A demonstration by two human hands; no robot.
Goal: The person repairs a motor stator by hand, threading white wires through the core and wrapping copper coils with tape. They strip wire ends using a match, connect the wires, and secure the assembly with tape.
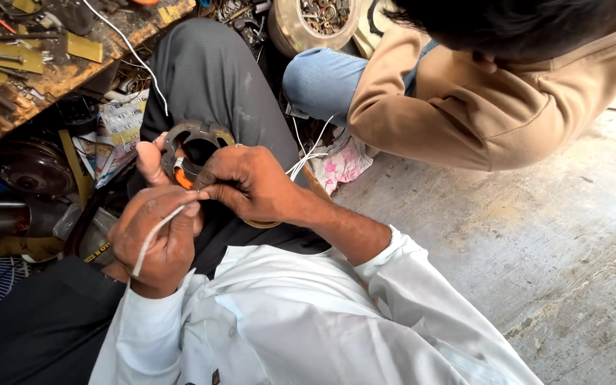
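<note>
A round metal motor stator ring (192, 132) with copper-coloured windings rests on my knee. My left hand (152, 239) steadies it from below, thumb up beside the ring, and a thin white sleeve strip (152, 237) runs through its fingers. My right hand (247, 182) pinches at the ring's lower edge, where an orange bit shows. Thin white wires (306, 155) trail off to the right of my right hand.
Another person in a tan jacket (493, 100) and blue jeans crouches close at the upper right. A cluttered wooden bench (30, 78) with tools and yellow cards lies upper left. A metal bowl of small parts (319, 21) sits at the top. Concrete floor (536, 249) spreads right.
</note>
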